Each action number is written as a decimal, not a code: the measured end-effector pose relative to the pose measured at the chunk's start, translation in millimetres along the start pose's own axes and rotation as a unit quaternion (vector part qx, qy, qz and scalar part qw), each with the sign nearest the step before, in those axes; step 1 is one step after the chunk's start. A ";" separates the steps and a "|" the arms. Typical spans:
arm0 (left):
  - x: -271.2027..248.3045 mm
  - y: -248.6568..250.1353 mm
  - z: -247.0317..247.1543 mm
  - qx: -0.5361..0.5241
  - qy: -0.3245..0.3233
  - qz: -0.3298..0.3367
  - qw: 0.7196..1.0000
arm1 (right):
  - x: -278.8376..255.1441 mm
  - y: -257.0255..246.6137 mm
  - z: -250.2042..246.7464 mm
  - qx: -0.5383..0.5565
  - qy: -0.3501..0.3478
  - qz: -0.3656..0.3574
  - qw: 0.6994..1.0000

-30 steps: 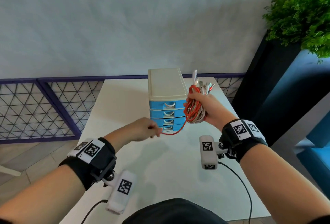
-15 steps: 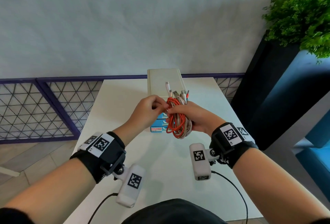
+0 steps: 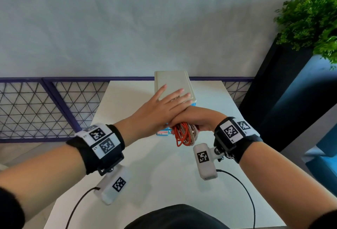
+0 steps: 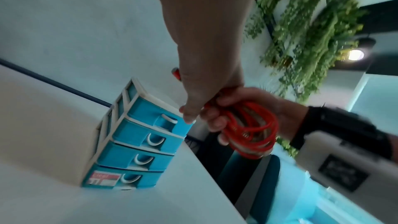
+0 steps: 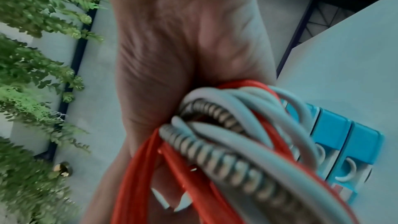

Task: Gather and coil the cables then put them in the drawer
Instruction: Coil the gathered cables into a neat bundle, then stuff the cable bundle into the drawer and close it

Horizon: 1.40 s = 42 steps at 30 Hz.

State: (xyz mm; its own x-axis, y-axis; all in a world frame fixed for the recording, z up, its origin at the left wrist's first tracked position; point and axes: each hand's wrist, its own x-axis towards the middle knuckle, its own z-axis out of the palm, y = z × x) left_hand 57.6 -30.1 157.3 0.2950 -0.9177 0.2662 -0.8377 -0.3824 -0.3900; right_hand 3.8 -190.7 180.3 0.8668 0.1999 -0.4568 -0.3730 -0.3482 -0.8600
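Note:
A coil of red, grey and braided cables (image 3: 184,134) hangs from my right hand (image 3: 193,119), which grips it just in front of the drawer unit (image 3: 171,81). The unit has a cream top and several blue drawers (image 4: 137,142), all pushed in. My left hand (image 3: 169,99) reaches across above the right one, fingers straight and flat over the unit's top. Its thumb (image 4: 189,118) is at the top drawer's front corner. The right wrist view is filled by the cable coil (image 5: 226,142) held in the right hand (image 5: 172,57).
The white table (image 3: 164,174) carries only the drawer unit, near its far edge. A purple mesh railing (image 3: 54,108) runs behind and to the left. A plant in a black planter (image 3: 310,28) and blue seating (image 3: 324,155) stand on the right.
My left hand has let go of the cable's end and moved forward, opening flat over the drawer unit. The right hand has lowered the coil in front of the drawers.

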 end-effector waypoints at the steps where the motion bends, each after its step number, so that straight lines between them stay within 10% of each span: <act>1: 1.6 0.7 2.2 0.008 0.021 0.011 1.000 | -1.4 -2.6 1.7 -0.009 -0.015 0.002 1.000; 9: 11.5 5.2 12.0 -0.003 0.031 0.040 0.999 | 5.6 2.7 2.7 -0.107 -0.063 0.009 0.992; 15: 10.4 12.3 26.9 -0.051 -0.058 -0.059 0.995 | 7.7 3.8 -1.0 -0.326 0.099 -0.002 0.940; 19: 11.2 5.7 31.7 -0.052 -0.193 -0.156 0.967 | 10.8 16.0 14.0 -0.429 0.211 -0.069 0.876; 27: 13.3 2.5 22.0 -0.111 -0.210 -0.164 0.957 | 28.5 60.3 34.0 -0.663 0.291 -0.073 0.685; 35: 8.9 2.8 18.8 -0.196 -0.208 -0.152 0.946 | 24.8 48.9 16.2 -0.552 0.228 -0.123 0.793; 42: 14.9 4.4 6.0 -0.261 -0.260 -0.174 0.913 | 21.9 44.1 2.1 -0.562 0.179 -0.128 0.797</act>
State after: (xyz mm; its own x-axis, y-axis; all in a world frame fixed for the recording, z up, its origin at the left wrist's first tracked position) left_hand 61.1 -46.1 154.3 0.6503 -0.7288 -0.2142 -0.7159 -0.6823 0.1479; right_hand 5.6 -199.8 131.9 0.9810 0.1913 -0.0316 0.1885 -0.9792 -0.0755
